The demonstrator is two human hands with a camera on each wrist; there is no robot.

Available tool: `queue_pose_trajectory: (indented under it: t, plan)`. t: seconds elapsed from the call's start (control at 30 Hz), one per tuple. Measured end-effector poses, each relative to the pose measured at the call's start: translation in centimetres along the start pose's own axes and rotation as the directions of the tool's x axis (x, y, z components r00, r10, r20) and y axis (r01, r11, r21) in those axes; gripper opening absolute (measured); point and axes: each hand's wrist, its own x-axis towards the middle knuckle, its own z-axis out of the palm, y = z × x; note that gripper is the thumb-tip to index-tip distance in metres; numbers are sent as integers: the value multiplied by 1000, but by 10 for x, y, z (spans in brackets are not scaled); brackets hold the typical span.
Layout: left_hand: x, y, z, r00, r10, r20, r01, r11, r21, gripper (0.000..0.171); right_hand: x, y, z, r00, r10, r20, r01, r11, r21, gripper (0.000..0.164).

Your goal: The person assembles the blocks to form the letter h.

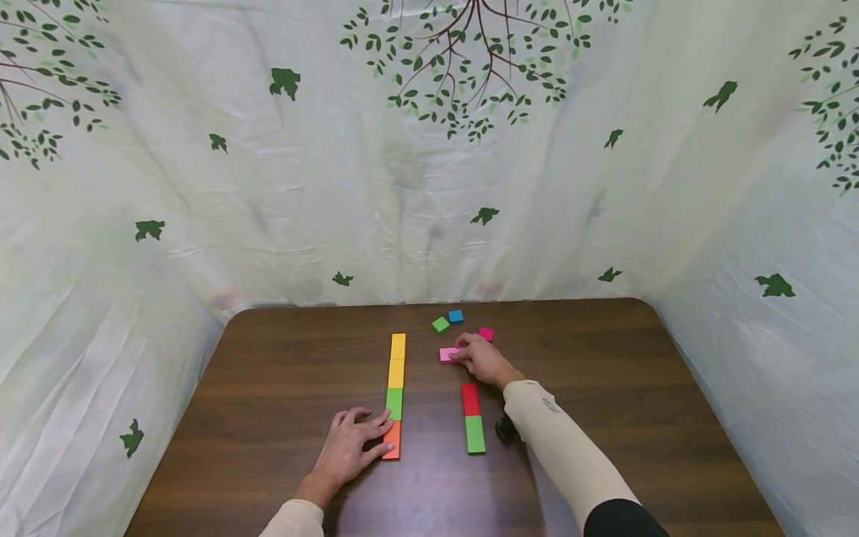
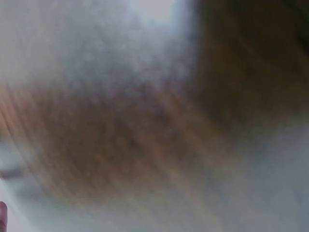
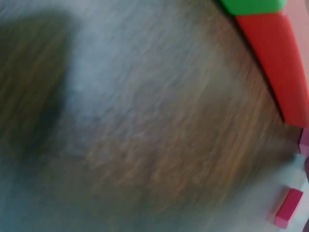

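In the head view, a straight column of blocks stands left of centre: two yellow blocks, a green block and an orange block nearest me. My left hand rests beside that column, fingers loosely extended, fingertips touching the orange block and the edge of the green one. With thumb and fingers, my right hand pinches a pink block farther up the table; its right end is hidden by the fingers. Below lies a shorter column, a red block joined end to end with another green block.
Near the far edge of the brown table lie a small green block, a blue block and a magenta block, close past my right hand. A pale leaf-patterned cloth hangs behind. The left wrist view is mostly blurred tabletop.
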Motion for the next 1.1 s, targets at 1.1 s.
queue_pose_trajectory:
  t: [1.1]
  plan:
    - [-1,1,-1,1000,-15,5,15,999,-37,48,30,-44,21,998,-30,63,26,998,52,18]
